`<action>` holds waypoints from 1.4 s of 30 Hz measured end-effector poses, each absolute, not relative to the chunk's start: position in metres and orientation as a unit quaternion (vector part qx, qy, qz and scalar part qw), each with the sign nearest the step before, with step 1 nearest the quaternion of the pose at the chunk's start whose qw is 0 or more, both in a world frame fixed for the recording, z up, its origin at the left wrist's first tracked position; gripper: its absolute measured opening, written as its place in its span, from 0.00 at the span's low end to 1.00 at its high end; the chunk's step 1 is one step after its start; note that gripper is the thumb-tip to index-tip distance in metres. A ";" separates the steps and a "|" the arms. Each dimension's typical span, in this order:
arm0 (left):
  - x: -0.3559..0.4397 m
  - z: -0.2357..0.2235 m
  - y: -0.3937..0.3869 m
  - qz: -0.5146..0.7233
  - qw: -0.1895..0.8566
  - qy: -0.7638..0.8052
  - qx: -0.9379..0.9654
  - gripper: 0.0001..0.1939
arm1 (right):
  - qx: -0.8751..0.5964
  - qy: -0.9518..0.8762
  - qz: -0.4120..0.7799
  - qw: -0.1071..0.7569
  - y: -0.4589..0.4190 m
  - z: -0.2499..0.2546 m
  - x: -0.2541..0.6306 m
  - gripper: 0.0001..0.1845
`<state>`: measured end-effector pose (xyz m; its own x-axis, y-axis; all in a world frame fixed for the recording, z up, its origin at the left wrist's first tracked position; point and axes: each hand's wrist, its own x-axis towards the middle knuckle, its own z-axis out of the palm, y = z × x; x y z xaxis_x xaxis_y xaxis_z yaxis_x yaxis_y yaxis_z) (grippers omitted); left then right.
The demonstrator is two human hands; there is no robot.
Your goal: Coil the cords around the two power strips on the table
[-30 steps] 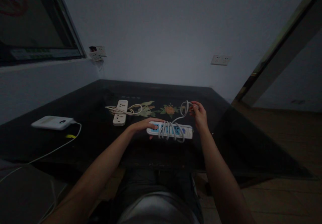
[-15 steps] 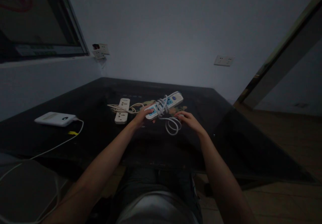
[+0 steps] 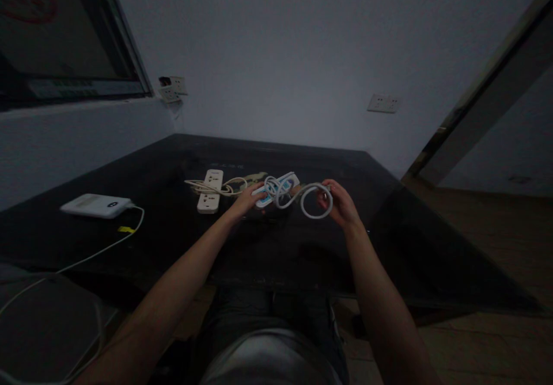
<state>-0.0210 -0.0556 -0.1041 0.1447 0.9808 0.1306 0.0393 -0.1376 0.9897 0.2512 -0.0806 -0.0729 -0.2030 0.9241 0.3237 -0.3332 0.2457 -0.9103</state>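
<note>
My left hand (image 3: 247,200) grips one end of a white power strip with blue sockets (image 3: 276,189), held up above the black table (image 3: 173,223) and tilted away from me. Its grey-white cord (image 3: 283,192) is wound several times round the strip. My right hand (image 3: 341,203) is closed on a loose loop of that cord (image 3: 317,200), held out to the right of the strip.
A second, cream power strip (image 3: 209,190) with a bundled cord lies on the table to the left. A white flat device (image 3: 95,205) with a cable sits near the left edge. Wall sockets (image 3: 382,104) are on the far wall. Wooden floor lies to the right.
The power strip was lying flat under my left hand; it has been lifted and turned. My right hand dropped low with the cord loop, then rose to the strip's right.
</note>
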 end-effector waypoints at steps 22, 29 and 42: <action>-0.025 -0.086 -0.088 0.273 0.712 0.236 0.603 0.35 | -0.373 -0.517 0.451 0.625 -0.062 -0.088 0.257 0.14; -0.022 -0.085 -0.081 0.381 0.687 0.185 0.591 0.34 | -0.373 -0.650 0.446 0.488 -0.064 -0.099 0.242 0.15; -0.019 -0.096 -0.063 0.523 0.544 0.386 0.531 0.30 | -0.293 -0.567 0.548 0.540 -0.076 -0.080 0.244 0.12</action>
<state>-0.0191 -0.0634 -0.0961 0.1555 0.9786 0.1345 -0.1589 -0.1096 0.9812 0.2438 -0.0763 -0.0797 -0.2453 0.9246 0.2915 -0.2597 0.2270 -0.9386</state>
